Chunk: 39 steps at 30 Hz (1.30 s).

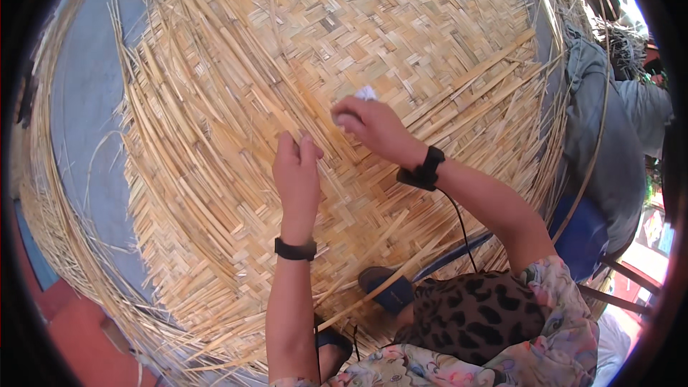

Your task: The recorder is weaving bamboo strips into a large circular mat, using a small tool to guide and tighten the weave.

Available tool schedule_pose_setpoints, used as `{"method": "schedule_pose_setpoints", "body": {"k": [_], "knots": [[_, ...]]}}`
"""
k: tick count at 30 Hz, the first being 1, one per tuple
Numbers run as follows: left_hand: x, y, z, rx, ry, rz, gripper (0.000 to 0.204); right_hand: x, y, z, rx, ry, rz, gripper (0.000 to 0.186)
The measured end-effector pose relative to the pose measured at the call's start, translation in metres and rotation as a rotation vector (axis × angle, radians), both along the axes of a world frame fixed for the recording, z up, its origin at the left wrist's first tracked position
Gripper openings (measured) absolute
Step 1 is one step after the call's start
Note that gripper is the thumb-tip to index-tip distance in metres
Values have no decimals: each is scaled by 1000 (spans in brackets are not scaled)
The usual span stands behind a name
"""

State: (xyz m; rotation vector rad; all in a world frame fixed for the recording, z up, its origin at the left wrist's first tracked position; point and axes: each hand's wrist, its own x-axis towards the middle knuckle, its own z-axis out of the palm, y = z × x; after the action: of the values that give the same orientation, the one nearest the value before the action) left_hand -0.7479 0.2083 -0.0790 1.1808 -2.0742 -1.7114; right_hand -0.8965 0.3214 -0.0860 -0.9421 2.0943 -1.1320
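Observation:
A large woven mat of pale split-bamboo strips (401, 21) fills the middle, with long loose strips (186, 158) lying across its left and right parts. My left hand (295, 172) is low over the strips left of centre, fingers curled in a pinch; what they hold, if anything, I cannot make out. My right hand (373, 129), just right and slightly higher, is closed around a small grey rounded object (344, 118), too hidden to identify. A small white item (365, 92) shows just behind it. Both wrists wear black bands, a cable hanging from the right one.
Grey ground (86, 100) borders the mat at left, with red surfacing (86, 337) at lower left. Another person in grey clothing (602, 150) is at the right edge beside a blue object (577, 222) and dark bars (631, 279). My sandalled feet (387, 287) rest below my hands.

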Motion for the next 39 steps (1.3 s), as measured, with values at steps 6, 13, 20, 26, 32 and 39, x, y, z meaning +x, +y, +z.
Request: {"method": "schedule_pose_setpoints", "body": {"k": [6,13,20,26,32,39], "knots": [[27,-2,10,-157,133,24,20,-17,-95,-46,249,392,261,26],[42,-10,13,112,307,-8,29,-27,-115,-42,119,-341,191,39],[55,-16,24,190,357,76,31,-18,-93,-17,404,-400,183,46],[41,-17,17,186,336,153,33,-15,-68,-2,126,-777,200,39],[15,-27,9,113,245,160,31,-1,-36,-21,-48,-484,361,43],[-27,-68,-25,229,-23,-400,18,-23,-59,14,-682,-1149,-450,38]]}}
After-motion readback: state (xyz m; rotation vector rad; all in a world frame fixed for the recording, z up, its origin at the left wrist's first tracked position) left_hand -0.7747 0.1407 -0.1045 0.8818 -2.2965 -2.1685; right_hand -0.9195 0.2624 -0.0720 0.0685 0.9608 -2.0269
